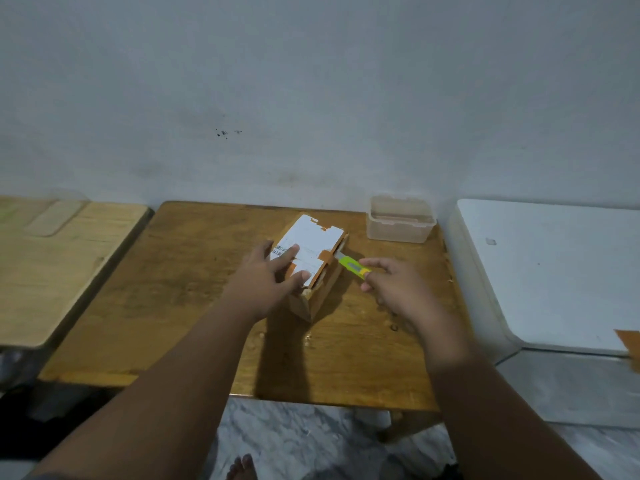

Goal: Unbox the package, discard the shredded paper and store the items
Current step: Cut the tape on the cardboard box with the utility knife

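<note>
Wooden table (173, 306) meets a pale wall; our left hand (266, 275) presses the box (313, 251), fingers spread flat across its label. Just right of those fingers, our right hand (391, 289) pinches a green cutter (353, 266), its tip at the box's edge.

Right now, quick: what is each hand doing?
Left hand: open, fingers flat on top of the box.
Right hand: pinching the cutter, its tip at the box's edge.
</note>
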